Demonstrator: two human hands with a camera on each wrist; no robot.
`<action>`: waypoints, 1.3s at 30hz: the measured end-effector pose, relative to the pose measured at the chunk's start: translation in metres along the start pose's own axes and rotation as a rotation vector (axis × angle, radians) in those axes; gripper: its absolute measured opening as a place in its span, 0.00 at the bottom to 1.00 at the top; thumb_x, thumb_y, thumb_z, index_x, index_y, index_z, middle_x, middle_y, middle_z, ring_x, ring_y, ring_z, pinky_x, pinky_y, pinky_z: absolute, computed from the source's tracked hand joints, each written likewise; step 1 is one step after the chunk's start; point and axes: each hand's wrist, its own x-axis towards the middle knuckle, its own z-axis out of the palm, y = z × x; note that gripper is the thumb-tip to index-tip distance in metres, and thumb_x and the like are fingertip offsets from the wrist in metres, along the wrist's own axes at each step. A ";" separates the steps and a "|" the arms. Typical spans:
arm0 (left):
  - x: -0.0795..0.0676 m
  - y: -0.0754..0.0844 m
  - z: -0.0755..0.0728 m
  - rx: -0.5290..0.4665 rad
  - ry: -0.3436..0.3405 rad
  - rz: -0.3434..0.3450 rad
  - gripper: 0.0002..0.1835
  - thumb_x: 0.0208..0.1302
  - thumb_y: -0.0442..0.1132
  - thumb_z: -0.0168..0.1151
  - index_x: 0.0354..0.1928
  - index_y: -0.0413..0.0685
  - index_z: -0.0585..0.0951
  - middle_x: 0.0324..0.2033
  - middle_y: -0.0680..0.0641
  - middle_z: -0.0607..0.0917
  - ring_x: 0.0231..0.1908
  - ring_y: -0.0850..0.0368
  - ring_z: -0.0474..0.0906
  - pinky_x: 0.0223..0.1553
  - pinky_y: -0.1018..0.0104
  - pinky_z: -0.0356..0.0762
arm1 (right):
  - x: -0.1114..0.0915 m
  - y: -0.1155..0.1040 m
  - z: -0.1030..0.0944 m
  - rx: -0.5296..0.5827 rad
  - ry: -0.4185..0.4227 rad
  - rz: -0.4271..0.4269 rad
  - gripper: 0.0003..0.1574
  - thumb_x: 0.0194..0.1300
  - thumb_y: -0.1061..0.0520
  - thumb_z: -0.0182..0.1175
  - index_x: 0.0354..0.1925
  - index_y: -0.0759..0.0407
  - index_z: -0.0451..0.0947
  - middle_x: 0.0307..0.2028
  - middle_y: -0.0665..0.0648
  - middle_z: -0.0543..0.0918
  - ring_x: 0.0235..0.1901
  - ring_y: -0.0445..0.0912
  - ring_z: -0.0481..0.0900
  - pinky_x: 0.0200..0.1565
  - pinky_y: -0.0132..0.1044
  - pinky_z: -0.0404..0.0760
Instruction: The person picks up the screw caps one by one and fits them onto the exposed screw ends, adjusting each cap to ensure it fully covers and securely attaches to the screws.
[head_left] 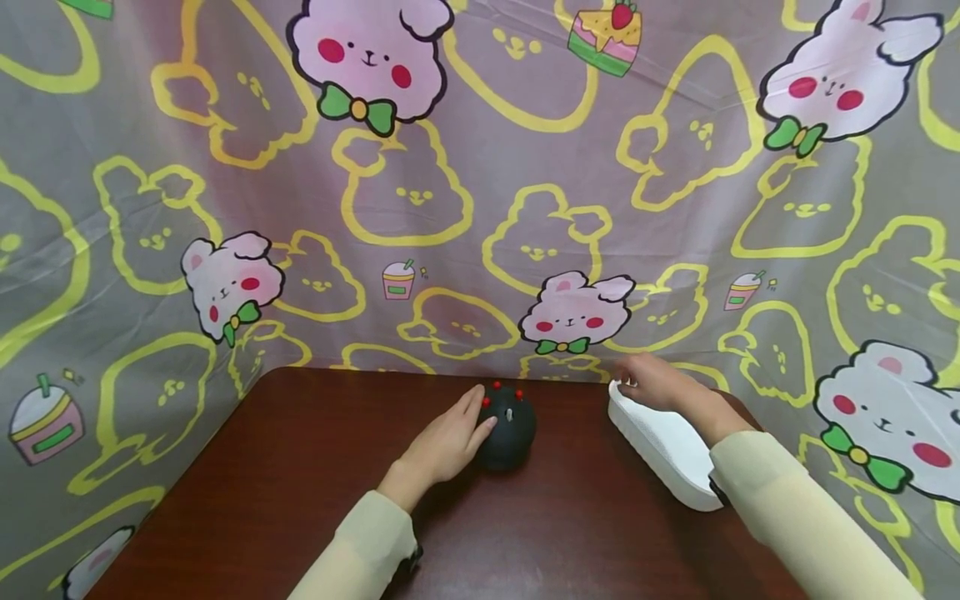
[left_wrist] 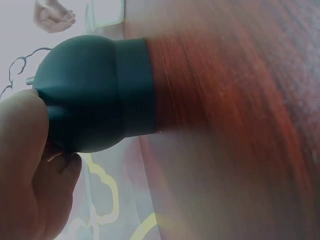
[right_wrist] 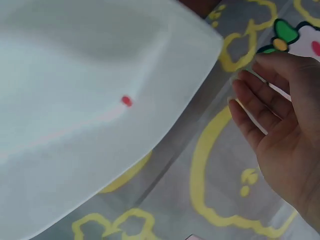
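Note:
A dark round ball (head_left: 508,442) on a short, wider-than-tall base stands on the table, with several red-tipped pins (head_left: 520,395) and a small metal piece (head_left: 509,414) on its upper part. My left hand (head_left: 444,442) holds it from the left, thumb on the near side and fingers reaching round the far side. Over the far end of a long white tray (head_left: 651,451) hovers my right hand (head_left: 660,385). Its fingers are loosely bent beside the tray in the right wrist view, with nothing visible between them. A small red piece (right_wrist: 127,101) lies inside the tray.
The dark reddish-brown wooden table (head_left: 300,467) reaches back to a grey cloth (head_left: 450,275) printed with rabbits and yellow outlines. That cloth hangs close behind and at both sides. The tray stands near the table's right edge.

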 end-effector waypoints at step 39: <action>0.001 0.002 0.000 0.040 0.009 0.007 0.40 0.81 0.62 0.41 0.81 0.41 0.54 0.78 0.42 0.59 0.76 0.50 0.58 0.74 0.54 0.60 | -0.015 0.061 0.024 -0.015 -0.339 0.443 0.22 0.62 0.68 0.63 0.55 0.67 0.80 0.44 0.65 0.82 0.38 0.54 0.76 0.45 0.53 0.80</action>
